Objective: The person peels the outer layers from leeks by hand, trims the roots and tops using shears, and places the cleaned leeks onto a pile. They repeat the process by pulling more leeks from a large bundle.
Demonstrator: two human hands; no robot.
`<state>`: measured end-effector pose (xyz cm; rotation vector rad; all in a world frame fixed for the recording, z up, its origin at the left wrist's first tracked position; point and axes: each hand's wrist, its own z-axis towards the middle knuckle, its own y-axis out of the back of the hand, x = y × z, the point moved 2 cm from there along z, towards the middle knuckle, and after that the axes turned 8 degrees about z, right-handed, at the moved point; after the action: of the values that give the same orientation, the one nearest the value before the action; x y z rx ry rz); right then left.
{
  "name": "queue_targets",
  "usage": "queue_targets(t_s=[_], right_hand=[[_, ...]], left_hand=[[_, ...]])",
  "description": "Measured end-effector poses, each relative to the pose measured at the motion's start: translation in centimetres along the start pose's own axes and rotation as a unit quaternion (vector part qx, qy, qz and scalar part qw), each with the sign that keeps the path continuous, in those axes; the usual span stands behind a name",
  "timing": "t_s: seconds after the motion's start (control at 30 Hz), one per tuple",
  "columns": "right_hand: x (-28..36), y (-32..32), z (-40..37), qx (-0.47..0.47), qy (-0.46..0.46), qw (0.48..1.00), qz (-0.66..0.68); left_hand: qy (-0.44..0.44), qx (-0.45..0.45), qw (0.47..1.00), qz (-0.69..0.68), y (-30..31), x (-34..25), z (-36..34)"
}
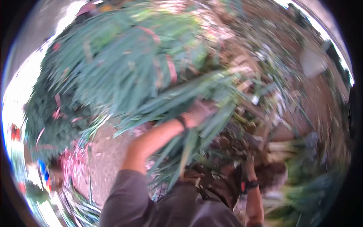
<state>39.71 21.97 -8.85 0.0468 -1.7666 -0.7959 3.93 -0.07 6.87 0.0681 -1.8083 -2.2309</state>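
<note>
Long green leafy stalks (170, 96) lie across the middle, blurred by motion. My left hand (200, 112), in what looks like a glove, rests on these stalks, its fingers smeared, so its grip is unclear. Lower right, my right hand (248, 166) is near a dark, blade-like thing (244, 135); whether it holds this cannot be made out. A watch or band is on each wrist. Leaves also hang below my left forearm, over my lap.
A large pile of green bundles (117, 64) tied with pink bands fills the upper left. Pink strips (73, 164) lie at the lower left. Loose leaves and pale stalks (278, 98) litter the right. More greens (310, 193) sit at the lower right.
</note>
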Motion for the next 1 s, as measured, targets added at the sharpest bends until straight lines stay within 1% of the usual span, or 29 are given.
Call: queue_targets(t_s=[0.03, 0.07, 0.1, 0.17, 0.27, 0.3, 0.37, 0.4, 0.43, 0.5, 0.53, 0.63, 0.67, 0.7, 0.73, 0.77, 0.8, 0.83, 0.87, 0.9, 0.93, 0.97, 1.0], right_hand=[[2.2, 2.5, -0.4, -0.058, -0.024, 0.997, 0.046], [4.7, 5.0, -1.0, -0.118, -0.042, 0.988, 0.094], [5.8, 6.9, -1.5, -0.153, -0.045, 0.971, 0.180], [7.9, 11.1, -3.1, -0.254, -0.055, 0.948, 0.183], [12.2, 15.8, -5.2, -0.316, -0.065, 0.933, 0.161], [13.5, 16.8, -5.6, -0.330, -0.067, 0.929, 0.153], [14.5, 18.5, -6.2, -0.306, 0.004, 0.914, 0.265], [17.5, 18.7, -6.6, -0.319, -0.015, 0.913, 0.253], [21.2, 18.7, -7.0, -0.332, -0.034, 0.911, 0.241], [23.8, 19.1, -7.4, -0.375, 0.022, 0.906, 0.196], [25.2, 19.1, -8.0, -0.383, 0.040, 0.902, 0.195], [29.4, 18.4, -9.8, -0.390, 0.103, 0.896, 0.187], [29.5, 17.9, -10.6, -0.387, 0.094, 0.910, 0.114], [31.1, 16.3, -11.1, -0.378, 0.105, 0.903, 0.174], [30.0, 15.4, -12.0, -0.347, 0.106, 0.915, 0.176], [32.4, 14.7, -12.2, -0.282, 0.142, 0.938, 0.140], [32.5, 13.8, -13.1, -0.243, 0.155, 0.951, 0.109], [32.6, 13.0, -13.5, -0.194, 0.202, 0.955, 0.102], [32.3, 12.6, -14.2, -0.123, 0.183, 0.969, 0.116], [32.8, 12.2, -14.8, -0.066, 0.206, 0.972, 0.091], [32.9, 11.0, -15.6, -0.047, 0.189, 0.977, 0.082], [32.7, 10.9, -15.7, 0.021, 0.200, 0.979, 0.030], [30.4, 9.9, -16.9, 0.024, 0.207, 0.978, 0.013]], left_hand=[[-0.027, 0.026, 0.999, 0.036, 0.4, 0.0, 0.2], [-0.009, 0.070, 0.997, 0.041, -0.6, -0.4, 0.0], [-0.002, 0.093, 0.995, 0.033, -1.6, -1.3, 0.0], [0.010, 0.133, 0.991, 0.011, -1.2, -4.1, 0.1], [-0.006, 0.170, 0.985, -0.001, -0.6, -8.0, 0.4], [-0.018, 0.219, 0.975, -0.010, 0.3, -9.0, 0.6], [-0.047, 0.250, 0.967, -0.028, 1.0, -10.7, 0.4], [-0.069, 0.293, 0.954, -0.018, 2.9, -11.4, 0.7], [-0.066, 0.311, 0.947, -0.045, 3.9, -11.7, 0.9], [-0.056, 0.348, 0.931, -0.096, 5.2, -12.1, 1.2], [-0.063, 0.284, 0.951, -0.105, 5.7, -12.4, 1.2], [-0.029, 0.216, 0.921, -0.324, 6.8, -12.8, 3.3], [0.007, 0.257, 0.837, -0.483, 7.3, -13.0, 4.3], [0.041, 0.285, 0.726, -0.624, 7.9, -13.5, 5.1], [0.071, 0.302, 0.590, -0.746, 8.3, -14.1, 5.9], [0.077, 0.293, 0.513, -0.803, 8.1, -14.6, 6.8], [0.079, 0.283, 0.429, -0.854, 7.4, -15.2, 7.7], [0.079, 0.273, 0.337, -0.898, 6.7, -15.8, 8.4], [0.139, 0.237, 0.271, -0.923, 6.2, -16.0, 8.9], [0.159, 0.177, 0.268, -0.933, 6.8, -15.8, 9.3], [0.178, 0.118, 0.266, -0.940, 7.5, -15.6, 9.6], [0.198, 0.059, 0.261, -0.943, 8.0, -15.3, 9.8], [0.253, 0.075, 0.260, -0.929, 6.3, -14.6, 9.5]])
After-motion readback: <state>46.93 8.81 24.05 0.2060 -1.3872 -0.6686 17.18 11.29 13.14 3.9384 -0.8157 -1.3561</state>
